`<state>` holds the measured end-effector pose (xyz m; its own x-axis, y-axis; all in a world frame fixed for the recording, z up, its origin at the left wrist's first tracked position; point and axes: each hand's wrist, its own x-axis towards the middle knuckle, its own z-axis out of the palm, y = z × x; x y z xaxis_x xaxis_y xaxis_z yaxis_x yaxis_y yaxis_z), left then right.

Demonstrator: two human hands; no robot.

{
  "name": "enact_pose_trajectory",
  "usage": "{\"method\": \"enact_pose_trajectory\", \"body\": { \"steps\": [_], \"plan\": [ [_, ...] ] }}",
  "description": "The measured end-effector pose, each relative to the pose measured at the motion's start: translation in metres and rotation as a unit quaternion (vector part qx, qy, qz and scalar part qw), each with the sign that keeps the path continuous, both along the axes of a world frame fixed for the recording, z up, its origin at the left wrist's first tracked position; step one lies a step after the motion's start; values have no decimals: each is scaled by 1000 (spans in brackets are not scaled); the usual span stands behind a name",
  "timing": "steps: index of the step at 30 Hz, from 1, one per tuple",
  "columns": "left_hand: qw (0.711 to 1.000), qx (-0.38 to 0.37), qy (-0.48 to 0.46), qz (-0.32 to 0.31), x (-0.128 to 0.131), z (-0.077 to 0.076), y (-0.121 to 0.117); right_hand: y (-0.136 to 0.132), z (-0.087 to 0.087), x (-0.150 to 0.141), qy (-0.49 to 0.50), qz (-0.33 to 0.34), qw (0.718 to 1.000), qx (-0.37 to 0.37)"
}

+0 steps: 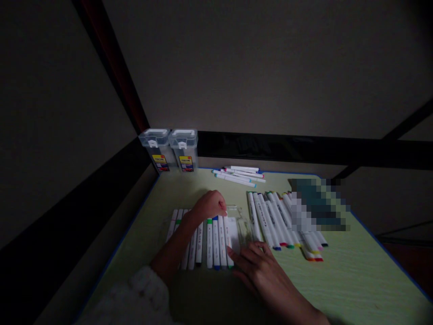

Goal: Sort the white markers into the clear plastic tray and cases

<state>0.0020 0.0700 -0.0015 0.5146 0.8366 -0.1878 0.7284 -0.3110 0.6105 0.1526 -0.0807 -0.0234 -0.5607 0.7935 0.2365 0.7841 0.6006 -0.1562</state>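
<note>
A row of white markers lies side by side in a clear plastic tray on the table. My left hand reaches over the row with its fingers curled, pinching the upper end of the rightmost marker. My right hand is palm down to the right, fingers stretched out; its fingertips touch that marker near its lower end. A gap divides the row, and my left forearm hides part of it.
Loose markers are spread at the right, beside a pixelated dark patch. More markers lie near the back edge. Two clear lidded boxes with white handles stand at the back left corner, by the wall.
</note>
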Motion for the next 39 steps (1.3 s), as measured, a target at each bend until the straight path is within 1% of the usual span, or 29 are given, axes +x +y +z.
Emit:
{"method": "enact_pose_trajectory", "body": {
  "steps": [11,14,17,20,23,29,36,39],
  "plan": [
    [1000,5,-4,-12,-2,-4,3,1,1,-1,-16,10,1000,7],
    [1000,14,-5,-17,-3,-1,2,1,0,-1,-22,8,1000,11],
    [999,27,2,-24,-4,6,0,1,-1,-1,-17,5,1000,26],
    [999,23,13,-33,-7,13,0,1,-1,-1,-13,4,999,41],
    [999,10,5,-30,-13,17,2,0,0,-2,-14,4,999,36],
    [999,-9,12,-38,-19,16,5,0,1,-2,-4,4,1000,22],
    [999,-10,13,-37,-18,19,3,1,1,-1,-5,5,1000,11],
    [999,-3,16,-42,-18,18,4,0,1,-1,-5,5,1000,6]
  ]
}}
